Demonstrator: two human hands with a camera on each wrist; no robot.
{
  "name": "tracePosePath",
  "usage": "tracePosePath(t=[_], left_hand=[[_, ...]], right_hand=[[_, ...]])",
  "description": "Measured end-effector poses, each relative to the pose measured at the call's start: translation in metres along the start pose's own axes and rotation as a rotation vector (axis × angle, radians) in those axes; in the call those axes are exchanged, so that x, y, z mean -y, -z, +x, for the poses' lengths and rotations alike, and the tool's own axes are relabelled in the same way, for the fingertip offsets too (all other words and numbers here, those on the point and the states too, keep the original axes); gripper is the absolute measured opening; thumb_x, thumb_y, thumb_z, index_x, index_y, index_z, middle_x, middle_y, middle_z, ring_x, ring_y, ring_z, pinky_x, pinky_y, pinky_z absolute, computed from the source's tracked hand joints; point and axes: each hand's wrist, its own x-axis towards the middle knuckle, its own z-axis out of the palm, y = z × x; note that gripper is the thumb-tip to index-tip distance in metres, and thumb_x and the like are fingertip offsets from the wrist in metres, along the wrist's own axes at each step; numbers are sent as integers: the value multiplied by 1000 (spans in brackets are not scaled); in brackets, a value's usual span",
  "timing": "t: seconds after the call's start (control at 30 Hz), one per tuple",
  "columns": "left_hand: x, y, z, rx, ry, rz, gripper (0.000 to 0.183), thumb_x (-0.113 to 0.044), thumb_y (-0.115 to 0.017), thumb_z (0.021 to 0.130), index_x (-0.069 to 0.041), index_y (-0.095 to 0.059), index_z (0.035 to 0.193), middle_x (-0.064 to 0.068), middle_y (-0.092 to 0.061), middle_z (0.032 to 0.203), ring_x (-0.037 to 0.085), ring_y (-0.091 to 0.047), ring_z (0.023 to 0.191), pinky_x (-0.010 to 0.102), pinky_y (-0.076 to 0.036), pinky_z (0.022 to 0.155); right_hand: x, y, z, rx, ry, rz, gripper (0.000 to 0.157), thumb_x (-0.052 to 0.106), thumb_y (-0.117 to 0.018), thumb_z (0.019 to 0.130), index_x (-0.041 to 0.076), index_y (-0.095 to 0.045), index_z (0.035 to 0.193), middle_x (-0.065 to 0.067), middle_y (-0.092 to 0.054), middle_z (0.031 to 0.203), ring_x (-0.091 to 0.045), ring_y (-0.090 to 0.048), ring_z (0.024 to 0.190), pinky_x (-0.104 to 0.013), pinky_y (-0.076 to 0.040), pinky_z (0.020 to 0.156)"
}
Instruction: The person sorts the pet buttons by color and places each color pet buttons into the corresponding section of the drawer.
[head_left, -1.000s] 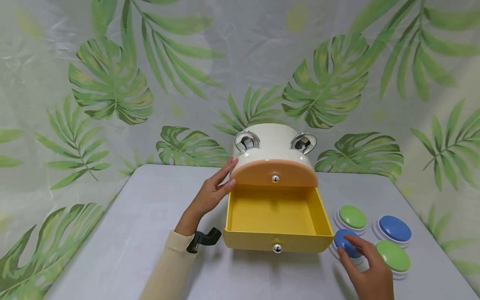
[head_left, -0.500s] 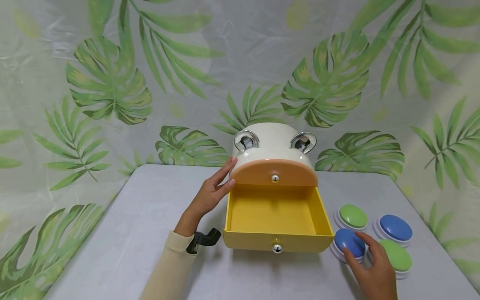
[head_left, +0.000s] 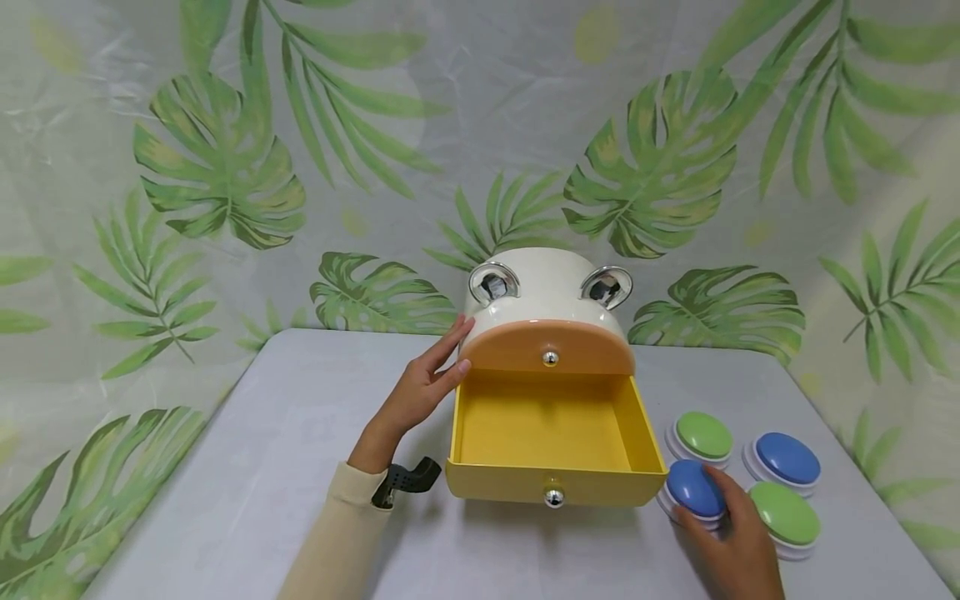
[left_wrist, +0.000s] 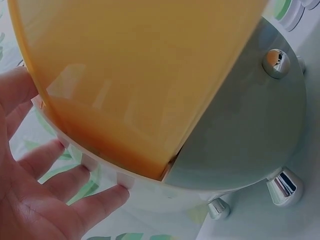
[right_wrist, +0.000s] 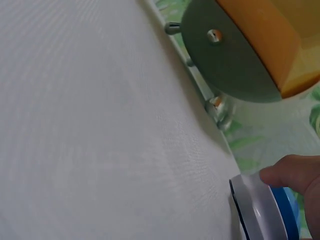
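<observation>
The drawer (head_left: pixel 540 421) opens upward, so a hand can pass in from above; its front wall and projecting knob (head_left: pixel 554 497) bar a low approach. The cabinet (head_left: pixel 536 283) closes off the back, and the left hand (head_left: pixel 416 392) blocks the left flank. Only a narrow gap separates the drawer's right front corner from the blue disc (head_left: pixel 695 487). The near green disc (head_left: pixel 787 512) crowds the right hand (head_left: pixel 738 546); the far green disc (head_left: pixel 703 435) stands behind. Wide table (head_left: pixel 247 475) lies left of the left forearm (head_left: pixel 333 533).

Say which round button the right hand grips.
The blue button nearer the yellow drawer: the right hand pinches it. The other blue button lies farther right; the others are green.
</observation>
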Motion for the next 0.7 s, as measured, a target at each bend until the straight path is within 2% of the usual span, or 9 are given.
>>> tracePosePath(t=[0.13, 0.23, 0.37, 0.53, 0.7], left_hand=[[-1, 0, 0, 1, 3, 2, 57, -6, -49, 100, -16, -29, 153, 7, -15, 161, 20, -21, 145, 38, -43, 103], [-1, 0, 0, 2, 4, 1, 57, -6, -49, 100, -17, -29, 153, 6, -15, 161, 20, -21, 145, 39, -43, 103], [0, 0, 0, 4, 1, 1, 57, -7, -49, 101, -17, -30, 153, 7, -15, 161, 21, -21, 145, 39, -43, 102], [1, 0, -1, -1, 4, -1, 57, -8, -50, 101, -18, -30, 153, 2, -17, 161, 19, -22, 145, 38, -43, 102], [2, 1, 0, -1, 2, -7, 57, -8, -50, 101, -18, -30, 153, 0, -17, 161, 19, -22, 145, 38, -44, 102]], right_hand=[[0, -1, 2, 41, 20, -38, 90, 45, -74, 83, 23, -24, 155, -27, -20, 154, -51, -28, 133, -68, -28, 102], [1, -2, 2, 58, 15, -67, 89, 44, -75, 82, 23, -27, 154, -31, -19, 152, -54, -28, 130, -70, -28, 101], [2, -2, 2, 51, 13, -85, 85, 42, -76, 81, 20, -34, 151, -32, -25, 148, -52, -33, 126, -70, -30, 101], [0, -4, 1, 11, 18, -85, 81, 44, -78, 79, 19, -42, 147, -30, -31, 143, -50, -36, 123, -69, -32, 100], [2, -4, 1, 2, 0, -79, 81, 45, -80, 76, 17, -45, 144, -30, -32, 141, -49, -37, 121, -69, -33, 99]])
